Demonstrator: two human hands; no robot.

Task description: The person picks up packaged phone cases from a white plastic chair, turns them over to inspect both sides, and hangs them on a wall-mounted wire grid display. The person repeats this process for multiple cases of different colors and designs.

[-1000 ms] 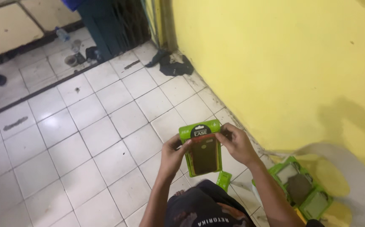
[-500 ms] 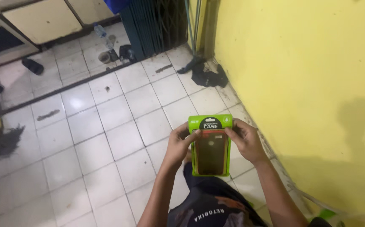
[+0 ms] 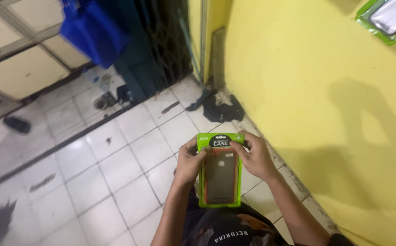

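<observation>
Firstly, a green packet (image 3: 220, 169) with a dark phone case inside, held upright above the lap, over the white tiled floor (image 3: 129, 150) and close to the yellow wall (image 3: 325, 114). Gripped from both sides near its top: left hand (image 3: 189, 163) closed on the left edge, thumb across the front near the upper corner; right hand (image 3: 255, 157) closed on the right edge, fingertips curled over the black label at the top. Both hands shut on the packet, no gap visible between fingers and plastic.

Judging from the grip, probably inspecting or working at the top flap. To do it well: keep the lower part steady with the left hand, pinch only the flap with the right fingertips, pull gently and evenly (thin plastic tears crooked if jerked), and keep the packet over the lap so a slipping case does not drop on the tiles.

Further out: another green packet (image 3: 387, 18) high on the wall at upper right, only partly in view. Dark cloth (image 3: 223, 109) lying at the foot of the wall, just beside a metal grille gate (image 3: 161, 54). Blue container (image 3: 93, 32) at upper left, and a dark sandal (image 3: 18, 124) well apart on the floor.
</observation>
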